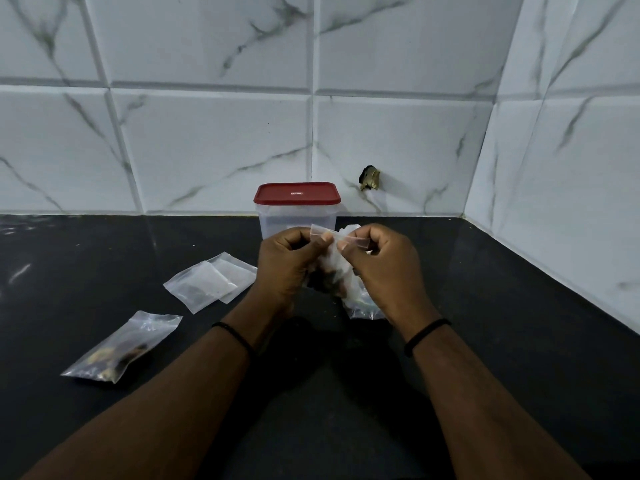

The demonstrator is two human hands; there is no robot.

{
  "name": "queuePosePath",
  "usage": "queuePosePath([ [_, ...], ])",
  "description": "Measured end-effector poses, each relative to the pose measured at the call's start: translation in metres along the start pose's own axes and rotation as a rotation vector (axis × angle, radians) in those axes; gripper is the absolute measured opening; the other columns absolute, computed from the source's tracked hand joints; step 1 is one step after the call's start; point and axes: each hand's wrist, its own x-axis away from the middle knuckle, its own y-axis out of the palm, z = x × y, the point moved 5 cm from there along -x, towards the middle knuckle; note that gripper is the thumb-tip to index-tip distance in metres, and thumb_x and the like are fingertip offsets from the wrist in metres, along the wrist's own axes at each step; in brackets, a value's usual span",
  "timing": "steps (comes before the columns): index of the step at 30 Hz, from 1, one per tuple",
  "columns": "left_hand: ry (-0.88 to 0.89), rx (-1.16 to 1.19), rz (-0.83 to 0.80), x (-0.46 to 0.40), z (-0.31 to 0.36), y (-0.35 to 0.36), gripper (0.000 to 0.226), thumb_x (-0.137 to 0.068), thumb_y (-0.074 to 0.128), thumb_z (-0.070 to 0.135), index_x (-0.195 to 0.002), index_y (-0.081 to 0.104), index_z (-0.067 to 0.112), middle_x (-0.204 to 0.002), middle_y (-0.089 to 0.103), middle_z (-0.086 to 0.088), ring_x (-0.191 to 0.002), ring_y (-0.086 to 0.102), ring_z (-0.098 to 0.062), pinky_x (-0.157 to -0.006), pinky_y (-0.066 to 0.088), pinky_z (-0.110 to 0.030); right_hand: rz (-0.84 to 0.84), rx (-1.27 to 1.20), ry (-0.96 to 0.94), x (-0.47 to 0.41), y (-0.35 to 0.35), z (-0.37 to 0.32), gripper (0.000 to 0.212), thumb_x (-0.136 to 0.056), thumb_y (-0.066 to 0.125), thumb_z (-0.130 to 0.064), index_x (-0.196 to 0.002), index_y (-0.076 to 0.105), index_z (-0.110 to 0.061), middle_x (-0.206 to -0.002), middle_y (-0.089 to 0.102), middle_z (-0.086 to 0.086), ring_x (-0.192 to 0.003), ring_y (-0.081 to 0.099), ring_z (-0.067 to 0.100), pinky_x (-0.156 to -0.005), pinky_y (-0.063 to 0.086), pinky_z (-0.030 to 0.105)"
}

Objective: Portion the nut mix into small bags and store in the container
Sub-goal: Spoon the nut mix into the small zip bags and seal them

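Observation:
My left hand (289, 263) and my right hand (381, 268) both pinch the top strip of a small clear zip bag (334, 258) held above the counter, with dark nuts showing in its lower part between the palms. Behind the hands stands a clear plastic container (298, 220) with its red lid (297, 193) on. A larger crumpled clear bag (365, 306) lies under my right hand, partly hidden. A filled small bag of nuts (121, 348) lies flat at the left. A few empty small bags (211, 280) lie left of my left hand.
The black counter (519, 341) meets white marble-look tiled walls at the back and on the right, forming a corner. A small dark fitting (370, 178) sticks out of the back wall right of the container.

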Motion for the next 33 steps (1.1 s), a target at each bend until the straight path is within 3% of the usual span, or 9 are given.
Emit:
queuePosePath([
  [7,0.015,-0.001,0.004,0.002,0.006,0.002,0.017,-0.093,0.064,0.009,-0.089,0.072,-0.005,-0.073,0.07,-0.007,-0.067,0.067,-0.017,-0.058,0.054,-0.026,0.021,-0.105,0.05,-0.004,-0.004,0.004,0.012,-0.082,0.079,-0.016,-0.073,0.071,-0.018,-0.073,0.071,-0.003,-0.072,0.069,0.024,-0.07,0.06,0.047],
  [10,0.042,-0.005,0.055,0.006,0.011,-0.001,0.018,-0.094,0.063,0.01,-0.092,0.073,-0.004,-0.079,0.071,-0.013,-0.074,0.068,-0.022,-0.065,0.058,-0.035,0.002,-0.106,0.049,-0.004,-0.002,0.006,0.011,-0.08,0.082,-0.018,-0.074,0.073,-0.015,-0.074,0.073,-0.002,-0.071,0.071,0.02,-0.073,0.061,0.046],
  [13,0.116,-0.082,0.128,0.019,0.018,-0.005,0.018,-0.098,0.058,0.013,-0.091,0.071,0.002,-0.073,0.067,-0.004,-0.064,0.066,-0.012,-0.053,0.055,-0.027,-0.002,-0.191,0.053,0.002,-0.001,0.001,0.008,-0.078,0.084,-0.018,-0.077,0.076,-0.014,-0.076,0.075,0.0,-0.07,0.069,0.015,-0.073,0.06,0.038],
  [16,0.179,-0.191,0.228,0.032,0.026,-0.016,0.019,-0.1,0.055,0.02,-0.085,0.063,0.012,-0.076,0.063,-0.002,-0.068,0.063,-0.02,-0.054,0.057,-0.036,-0.028,-0.263,0.053,0.016,0.007,-0.012,0.005,-0.084,0.078,-0.011,-0.082,0.075,-0.013,-0.078,0.075,0.005,-0.07,0.07,0.015,-0.068,0.058,0.032],
  [20,0.262,-0.374,0.273,0.057,0.045,-0.045,0.02,-0.1,0.057,0.018,-0.082,0.061,0.009,-0.07,0.06,-0.002,-0.058,0.054,-0.001,-0.051,0.045,-0.018,-0.119,-0.324,0.128,0.04,0.034,-0.032,0.007,-0.094,0.066,-0.009,-0.087,0.067,-0.008,-0.078,0.074,0.011,-0.062,0.07,0.018,-0.054,0.058,0.028],
  [22,0.243,-0.502,0.317,0.071,0.047,-0.067,0.023,-0.098,0.06,0.017,-0.075,0.06,0.014,-0.064,0.057,0.006,-0.056,0.053,0.002,-0.05,0.041,-0.012,-0.171,-0.266,0.161,0.051,0.052,-0.039,0.01,-0.095,0.064,-0.01,-0.085,0.065,-0.01,-0.077,0.073,0.011,-0.059,0.07,0.019,-0.051,0.057,0.03],
  [26,0.079,-0.58,0.389,0.093,0.036,-0.119,0.031,-0.093,0.064,0.019,-0.062,0.06,0.018,-0.059,0.057,0.008,-0.057,0.054,-0.007,-0.056,0.05,-0.032,-0.32,-0.295,0.322,0.074,0.094,-0.051,0.015,-0.091,0.062,-0.005,-0.077,0.065,-0.006,-0.072,0.07,0.016,-0.051,0.064,0.019,-0.045,0.05,0.029],
  [29,-0.041,-0.884,0.373,0.105,0.037,-0.151,0.032,-0.09,0.067,0.03,-0.06,0.063,0.019,-0.059,0.06,0.004,-0.06,0.059,-0.013,-0.057,0.041,-0.027,-0.484,-0.288,0.447,0.094,0.123,-0.06,0.016,-0.092,0.061,-0.006,-0.076,0.062,-0.005,-0.067,0.065,0.014,-0.046,0.059,0.018,-0.038,0.045,0.023],
  [33,-0.165,-1.017,0.38,0.113,0.039,-0.181,0.02,-0.086,0.069,0.041,-0.071,0.07,0.027,-0.07,0.065,0.009,-0.07,0.063,-0.012,-0.056,0.039,-0.024,-0.573,-0.074,0.448,0.108,0.15,-0.061,0.015,-0.089,0.062,-0.01,-0.078,0.067,0.0,-0.069,0.07,0.012,-0.047,0.059,0.017,-0.039,0.045,0.022],
])
